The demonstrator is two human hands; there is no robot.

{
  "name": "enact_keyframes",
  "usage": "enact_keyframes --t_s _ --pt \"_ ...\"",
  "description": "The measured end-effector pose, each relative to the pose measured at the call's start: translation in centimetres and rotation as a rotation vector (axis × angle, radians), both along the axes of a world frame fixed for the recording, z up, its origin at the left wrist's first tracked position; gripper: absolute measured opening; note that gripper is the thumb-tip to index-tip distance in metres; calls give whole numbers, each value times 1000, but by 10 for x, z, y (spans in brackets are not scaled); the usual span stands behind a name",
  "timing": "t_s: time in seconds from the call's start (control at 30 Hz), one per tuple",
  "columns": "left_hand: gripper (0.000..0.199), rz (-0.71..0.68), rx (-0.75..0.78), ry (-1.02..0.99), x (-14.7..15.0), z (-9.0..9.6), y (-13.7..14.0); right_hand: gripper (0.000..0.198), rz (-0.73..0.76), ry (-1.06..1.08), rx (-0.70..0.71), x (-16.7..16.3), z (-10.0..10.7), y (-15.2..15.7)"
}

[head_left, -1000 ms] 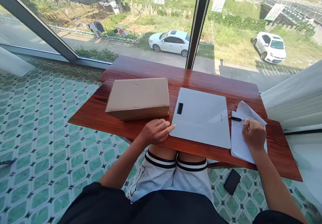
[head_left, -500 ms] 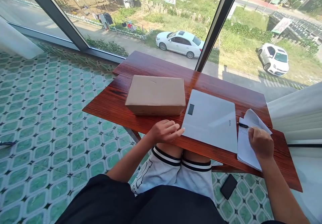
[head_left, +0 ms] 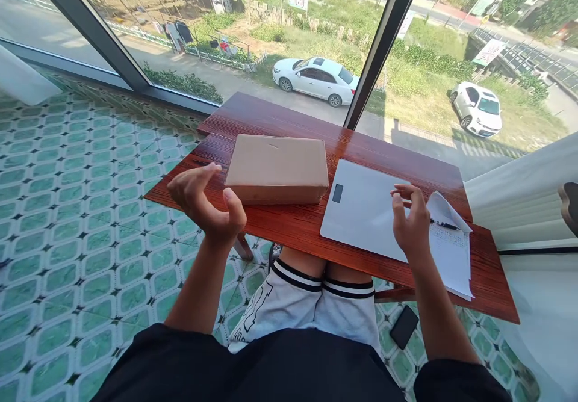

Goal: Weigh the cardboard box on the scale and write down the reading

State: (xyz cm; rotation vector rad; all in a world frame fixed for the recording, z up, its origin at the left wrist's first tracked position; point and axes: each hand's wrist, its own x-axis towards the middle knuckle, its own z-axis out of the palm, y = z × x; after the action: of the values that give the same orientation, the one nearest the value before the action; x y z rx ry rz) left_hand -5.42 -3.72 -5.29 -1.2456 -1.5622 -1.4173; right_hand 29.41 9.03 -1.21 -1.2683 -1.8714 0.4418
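Hovering with fingers spread, your left hand (head_left: 205, 200) floats just left of the cardboard box (head_left: 276, 168) and your right hand (head_left: 409, 221) above the white scale (head_left: 363, 209) (both hold nothing); everything sits on a red wooden worktop (head_left: 289, 227) by tall windows, over green patterned floor tiles (head_left: 90, 221).

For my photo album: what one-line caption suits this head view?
Both hands, left hand and right hand, raised open over a red wooden table holding a cardboard box and white scale.
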Motion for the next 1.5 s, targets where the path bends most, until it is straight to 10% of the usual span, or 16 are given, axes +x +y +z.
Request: enact_keyframes --t_s 0.37,0.53,0.87,1.5 --pt "79 -231 -377 -815 -17 1 2 88 339 286 -439 -102 -14 -8" --pt "71 -109 -556 -801 -15 -1 2 105 360 212 -527 -125 -24 -7" --pt "60 96 -877 -790 -7 18 -3 76 353 122 -492 -136 -19 -12" --pt "56 130 -772 -759 -4 13 0 68 368 137 -493 -137 -17 -13"
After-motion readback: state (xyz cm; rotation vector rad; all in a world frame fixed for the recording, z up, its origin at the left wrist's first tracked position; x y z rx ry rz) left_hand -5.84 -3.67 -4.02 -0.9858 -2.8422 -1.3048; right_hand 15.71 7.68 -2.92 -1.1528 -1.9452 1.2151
